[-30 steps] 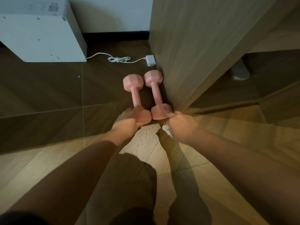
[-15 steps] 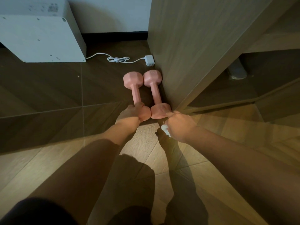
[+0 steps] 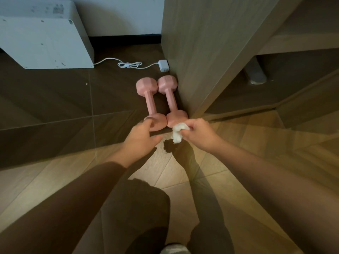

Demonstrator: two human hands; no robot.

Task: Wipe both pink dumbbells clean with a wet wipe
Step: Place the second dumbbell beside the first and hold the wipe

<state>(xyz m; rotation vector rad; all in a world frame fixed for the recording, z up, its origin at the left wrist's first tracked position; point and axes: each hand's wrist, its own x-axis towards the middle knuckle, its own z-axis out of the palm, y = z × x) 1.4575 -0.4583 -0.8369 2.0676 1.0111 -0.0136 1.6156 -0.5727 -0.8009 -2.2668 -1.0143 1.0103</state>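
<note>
Two pink dumbbells lie side by side on the dark floor, pointing away from me. The left dumbbell (image 3: 150,103) has its near head just under the fingertips of my left hand (image 3: 141,138), whose fingers are spread and relaxed. The right dumbbell (image 3: 171,99) lies against the wooden cabinet side. My right hand (image 3: 197,133) pinches a crumpled white wet wipe (image 3: 177,133) right beside that dumbbell's near head.
A wooden cabinet panel (image 3: 201,52) stands to the right of the dumbbells. A white box-like appliance (image 3: 44,37) sits at the back left, with a white cable and plug (image 3: 163,65) on the floor behind the dumbbells. My knees are at the bottom.
My left hand has let go of the left dumbbell's near head and drawn back, fingers spread. My right hand has turned, so the wipe shows more.
</note>
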